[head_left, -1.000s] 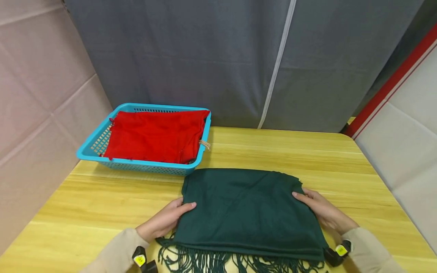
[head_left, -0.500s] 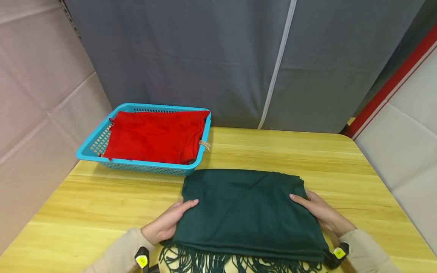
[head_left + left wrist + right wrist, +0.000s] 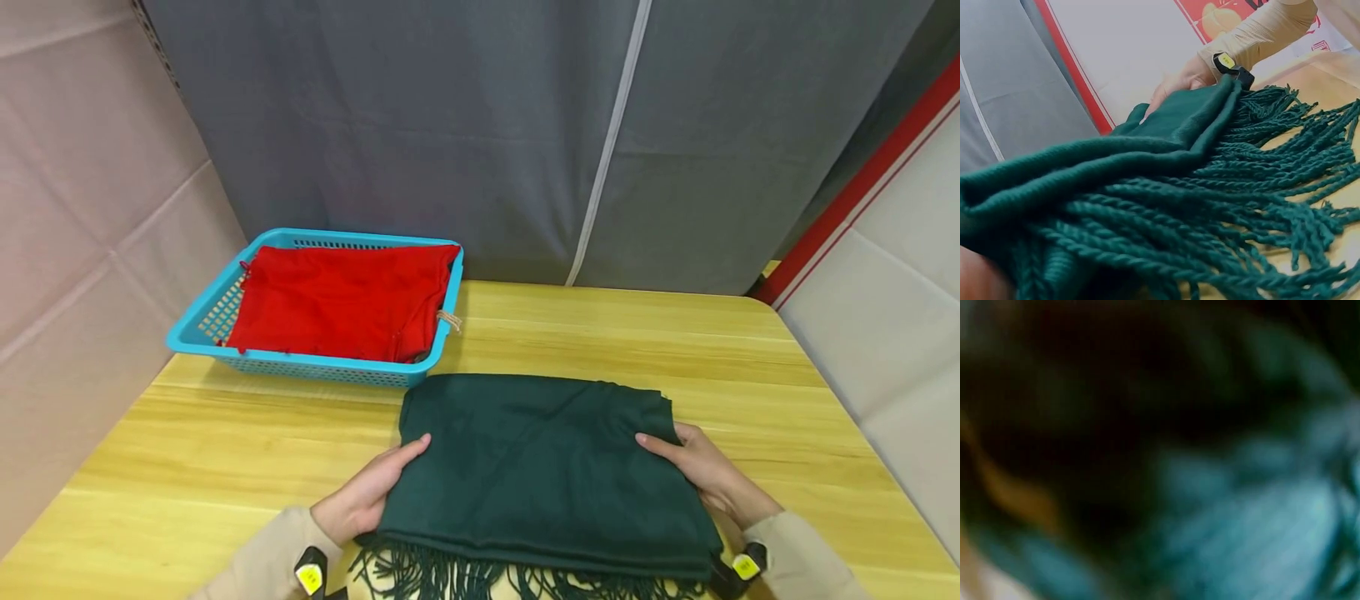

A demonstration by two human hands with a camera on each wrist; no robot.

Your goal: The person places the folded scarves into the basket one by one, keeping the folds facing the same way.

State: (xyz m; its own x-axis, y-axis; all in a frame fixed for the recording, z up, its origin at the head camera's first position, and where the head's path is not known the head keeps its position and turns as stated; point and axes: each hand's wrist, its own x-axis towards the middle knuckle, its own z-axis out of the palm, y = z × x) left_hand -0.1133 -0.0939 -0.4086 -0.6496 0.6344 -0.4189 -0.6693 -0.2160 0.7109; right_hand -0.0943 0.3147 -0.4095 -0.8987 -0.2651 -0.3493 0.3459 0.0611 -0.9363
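A dark green fringed scarf [image 3: 536, 475], folded into a flat rectangle, lies at the front of the table in the head view. Twisted tassels [image 3: 1260, 162] spread from its near edge. My left hand [image 3: 367, 493] grips the left side, thumb on top and the other fingers tucked under the cloth. On the opposite side my right hand [image 3: 708, 471] holds the scarf the same way, its fingers mostly hidden beneath. The right wrist view is dark and blurred, with green cloth [image 3: 1254, 544] filling much of it.
A blue plastic basket [image 3: 322, 369] stands at the back left, close to the scarf's far left corner. Folded red cloth [image 3: 345, 300] lies in it. A grey curtain [image 3: 450, 142] hangs behind the wooden table [image 3: 780, 375], and pale panels [image 3: 900, 317] flank it.
The scarf stays nearly in place between both hands, its far edge very slightly nearer. The left hand has shifted a little to the right; the right thumb reaches slightly further in.
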